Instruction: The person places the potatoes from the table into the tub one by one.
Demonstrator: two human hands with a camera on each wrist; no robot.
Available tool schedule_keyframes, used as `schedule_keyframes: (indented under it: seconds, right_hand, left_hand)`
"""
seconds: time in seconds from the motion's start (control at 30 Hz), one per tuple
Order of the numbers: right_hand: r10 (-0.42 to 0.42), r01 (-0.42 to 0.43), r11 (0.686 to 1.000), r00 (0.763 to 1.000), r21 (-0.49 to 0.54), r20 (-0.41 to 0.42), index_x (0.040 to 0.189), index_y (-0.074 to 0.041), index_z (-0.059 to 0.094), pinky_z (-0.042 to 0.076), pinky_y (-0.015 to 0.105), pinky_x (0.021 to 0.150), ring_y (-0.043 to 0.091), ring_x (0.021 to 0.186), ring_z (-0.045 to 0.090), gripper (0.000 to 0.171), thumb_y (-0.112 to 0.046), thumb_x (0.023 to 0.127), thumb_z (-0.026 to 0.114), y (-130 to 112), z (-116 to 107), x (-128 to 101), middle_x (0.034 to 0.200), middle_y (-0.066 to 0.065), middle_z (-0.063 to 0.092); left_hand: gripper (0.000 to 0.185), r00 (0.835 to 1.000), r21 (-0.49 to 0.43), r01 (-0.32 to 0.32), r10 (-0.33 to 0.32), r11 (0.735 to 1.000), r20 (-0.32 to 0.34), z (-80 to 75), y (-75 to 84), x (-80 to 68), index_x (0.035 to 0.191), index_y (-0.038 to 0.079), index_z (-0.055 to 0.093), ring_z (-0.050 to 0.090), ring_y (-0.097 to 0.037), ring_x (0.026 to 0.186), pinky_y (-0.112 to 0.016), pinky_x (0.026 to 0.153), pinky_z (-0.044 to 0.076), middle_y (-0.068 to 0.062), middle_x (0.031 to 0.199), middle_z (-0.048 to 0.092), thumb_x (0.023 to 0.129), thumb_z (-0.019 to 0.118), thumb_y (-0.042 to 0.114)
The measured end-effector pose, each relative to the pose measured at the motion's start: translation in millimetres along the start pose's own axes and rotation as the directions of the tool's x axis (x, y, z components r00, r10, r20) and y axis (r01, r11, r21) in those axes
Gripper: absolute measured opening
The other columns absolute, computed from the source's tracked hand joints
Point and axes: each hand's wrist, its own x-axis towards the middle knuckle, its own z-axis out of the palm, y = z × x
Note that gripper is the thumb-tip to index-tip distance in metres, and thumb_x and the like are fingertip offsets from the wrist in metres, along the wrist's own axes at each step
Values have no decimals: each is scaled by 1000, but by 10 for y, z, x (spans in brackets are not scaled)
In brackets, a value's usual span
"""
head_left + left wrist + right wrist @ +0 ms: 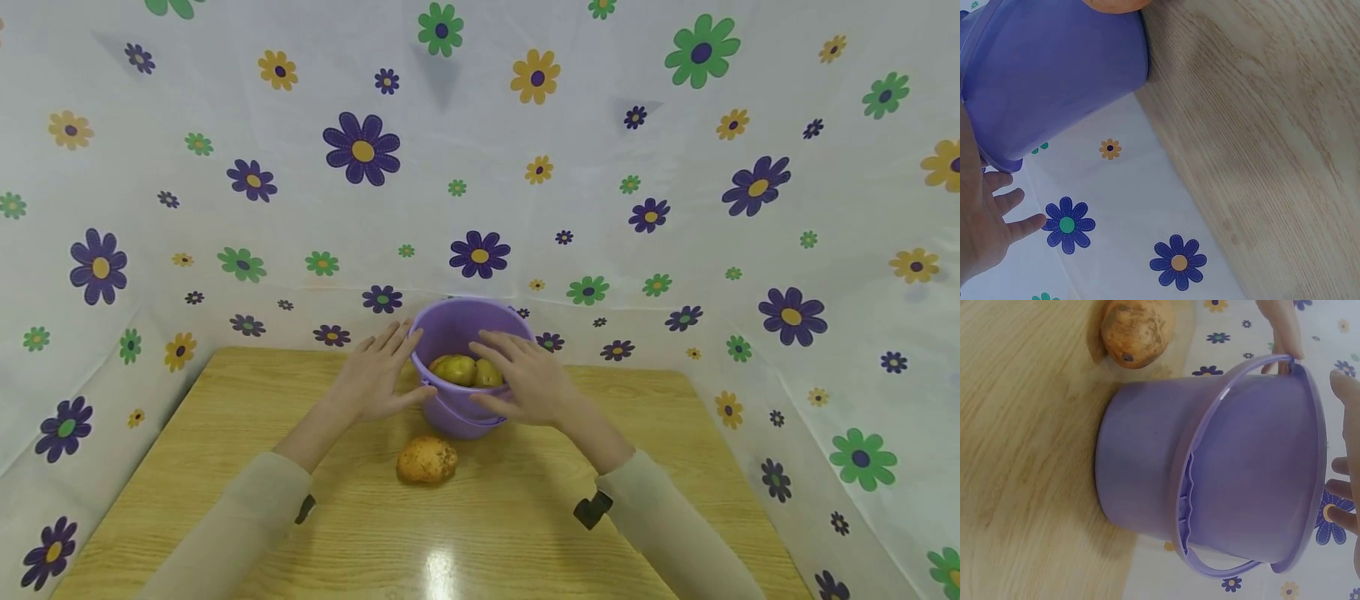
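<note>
A purple plastic bucket [459,329] stands on the wooden table [225,500] near its far edge, with potatoes [465,370] inside. Its handle [1194,506] hangs down the near side. My left hand [378,375] lies flat against the bucket's left side with straight fingers [1007,200]. Fingers spread, my right hand [517,377] rests over the bucket's right rim, above the potatoes. One loose potato [427,459] lies on the table just in front of the bucket [1222,469]; it also shows in the right wrist view as a brown potato [1137,330].
A white cloth with purple, green and yellow flowers [362,148] covers the walls behind and on both sides of the table. Bare wood stretches in front of the loose potato toward me.
</note>
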Motion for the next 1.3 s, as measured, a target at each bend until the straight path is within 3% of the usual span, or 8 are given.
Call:
schedule_keyframes:
  seconds: [0.13,0.37,0.6,0.77,0.9,1.0,1.13,1.3]
  right_hand:
    - [-7,7,1000,1000,-13,-11,153,-12,53,54,60,111,41,137,62,78,-68,99,57,-70,-14,-55,157,18,56]
    - [-11,11,999,1000,-51,-10,156,-13,49,52,61,113,41,141,58,88,-79,101,33,-217,-24,-145,161,18,51]
    - [-27,23,997,999,-73,-46,157,-13,47,50,54,118,38,144,56,89,-81,101,31,-349,-7,-239,161,17,50]
    - [-33,27,996,998,-89,-61,155,-12,50,51,53,117,37,143,56,88,-79,97,46,-418,50,-324,160,17,51]
    - [-50,41,995,994,-95,-95,152,-12,54,54,53,113,38,139,59,94,-72,83,73,-487,93,-376,156,18,54]
    - [-68,57,993,991,-100,-116,152,-12,54,54,52,114,37,139,59,101,-69,74,82,-548,108,-405,156,18,54]
    - [-101,86,991,984,-106,-145,151,-11,56,53,50,115,36,140,60,95,-74,82,71,-614,142,-443,157,18,54]
    - [-136,112,985,973,-131,-189,148,-11,60,53,48,115,34,137,62,87,-79,99,37,-676,203,-482,153,17,59]
  left_hand:
    - [102,1000,-6,3,-3,1000,8,-8,4,-2,168,10,26,28,-39,163,-65,122,41,-17,176,24,95,51,77]
    - [103,1000,-7,7,-7,1000,16,-14,8,-5,169,10,25,27,-39,163,-65,123,40,-17,176,24,95,51,77]
    - [102,1000,-3,7,-7,1000,14,-14,7,0,168,9,26,28,-39,162,-65,123,40,-17,177,22,96,52,77]
    - [102,1000,-6,7,-7,1000,13,-19,9,2,168,9,26,28,-40,162,-65,123,40,-17,177,21,96,52,77]
    - [103,1000,-5,7,-7,1000,14,-20,10,-2,168,9,26,28,-40,162,-65,123,40,-16,177,20,96,51,77]
    - [103,1000,-6,5,-5,1000,16,-16,6,-3,168,9,26,28,-40,162,-65,123,40,-16,177,19,96,51,77]
    - [103,1000,-2,3,-3,1000,14,-11,1,-2,168,9,26,29,-40,162,-64,123,40,-16,177,21,95,51,78]
    - [102,1000,-2,6,-6,1000,18,-6,0,5,168,9,26,27,-39,163,-64,123,40,-16,177,21,96,50,78]
